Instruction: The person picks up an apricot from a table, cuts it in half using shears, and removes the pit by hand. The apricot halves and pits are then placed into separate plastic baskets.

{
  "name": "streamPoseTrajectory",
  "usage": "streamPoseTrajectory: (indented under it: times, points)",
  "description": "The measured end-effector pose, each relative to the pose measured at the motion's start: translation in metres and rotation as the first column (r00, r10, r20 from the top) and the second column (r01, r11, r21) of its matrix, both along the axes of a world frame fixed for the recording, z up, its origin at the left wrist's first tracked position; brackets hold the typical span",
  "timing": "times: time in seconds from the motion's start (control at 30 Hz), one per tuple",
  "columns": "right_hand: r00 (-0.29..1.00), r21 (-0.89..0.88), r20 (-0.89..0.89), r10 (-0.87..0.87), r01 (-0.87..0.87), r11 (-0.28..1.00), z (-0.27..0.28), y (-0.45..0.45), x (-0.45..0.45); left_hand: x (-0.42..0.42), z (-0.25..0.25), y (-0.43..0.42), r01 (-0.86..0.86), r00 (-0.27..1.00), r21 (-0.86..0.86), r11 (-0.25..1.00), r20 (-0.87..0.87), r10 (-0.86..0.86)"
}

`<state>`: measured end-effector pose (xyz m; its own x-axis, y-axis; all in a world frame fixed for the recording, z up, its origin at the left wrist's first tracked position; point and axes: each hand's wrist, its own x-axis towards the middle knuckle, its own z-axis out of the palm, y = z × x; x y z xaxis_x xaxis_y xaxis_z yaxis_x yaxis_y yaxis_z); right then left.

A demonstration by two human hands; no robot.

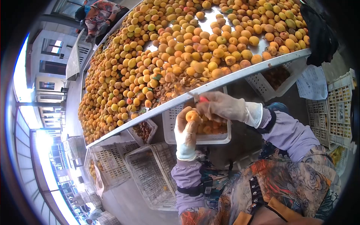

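My left hand (186, 129), in a stained white glove, is closed around an orange-yellow apricot (192, 116). My right hand (222, 106), gloved too, grips a small knife (203, 99) by its red handle. Its short blade points left, near the table edge and above the apricot. Both hands are close together over a white crate (218, 139) of orange fruit pieces, partly hidden by the right hand. Beyond them, a heap of apricots (131, 63) covers the metal table (210, 22), with brownish scraps (170, 88) near its rim.
The table's raised metal edge (157, 108) runs diagonally ahead of my hands. Stacked plastic crates (150, 168) stand at lower left, and more crates (332, 108) at right. A crate with dark contents (276, 77) sits under the table. Another person (99, 17) is at the far side.
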<state>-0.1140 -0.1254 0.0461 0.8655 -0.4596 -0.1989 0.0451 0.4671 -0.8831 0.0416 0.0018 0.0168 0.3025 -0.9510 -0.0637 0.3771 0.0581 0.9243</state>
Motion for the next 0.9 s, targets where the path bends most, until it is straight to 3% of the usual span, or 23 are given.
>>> streamPoseTrajectory:
  times: [0.07,0.2,0.57,0.77,0.83,0.9]
  points:
    - [0.966,-0.041,0.056,0.252,-0.250,0.967,-0.007,0.003,-0.002,0.004,0.002,0.000,-0.021,0.999,-0.016,1.000,-0.030,0.021]
    - [0.921,-0.018,-0.030,0.389,-0.390,0.921,-0.008,0.004,-0.004,0.009,0.004,0.001,-0.067,0.996,-0.052,0.996,-0.060,0.063]
    - [0.873,-0.027,-0.112,0.474,-0.480,0.877,-0.012,0.000,-0.002,0.018,0.005,0.008,0.017,0.999,-0.039,0.999,-0.039,-0.019]
    - [0.864,-0.024,-0.076,0.498,-0.500,0.865,-0.018,0.001,0.000,0.022,0.015,0.012,0.064,0.995,-0.021,0.998,0.073,-0.062]
    - [0.886,-0.057,0.005,0.464,-0.463,0.884,-0.022,0.004,0.002,0.023,0.011,0.011,0.068,0.997,-0.043,0.997,0.043,-0.066]
    - [0.881,0.001,-0.029,0.472,-0.473,0.881,-0.026,0.006,0.003,0.021,0.008,0.011,0.071,0.997,-0.068,0.995,0.013,-0.070]
